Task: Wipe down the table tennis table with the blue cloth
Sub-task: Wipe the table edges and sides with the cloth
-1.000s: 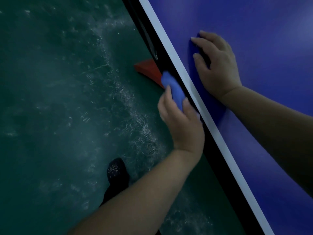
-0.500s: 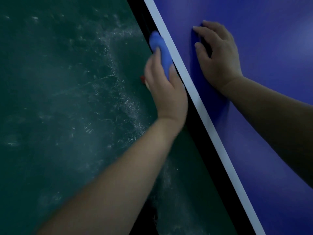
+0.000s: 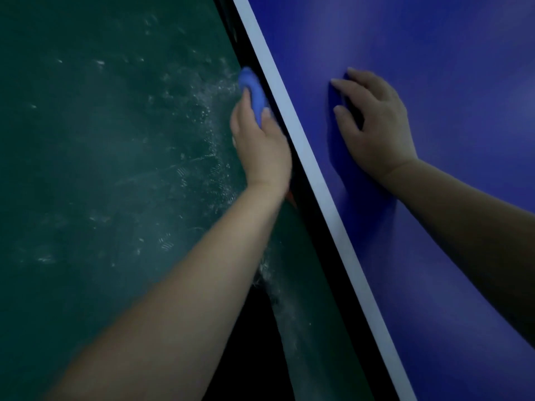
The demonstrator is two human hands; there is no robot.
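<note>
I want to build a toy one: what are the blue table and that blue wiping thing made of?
The table top looks like hard board with smooth matte blue paint: even sheen, crisp white edge stripe. The blue cloth seems soft fabric, bunched in the left hand; too blurred to be sure.

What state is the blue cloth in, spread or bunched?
Bunched: the blue cloth shows as a compact wad gripped by the left hand.
</note>
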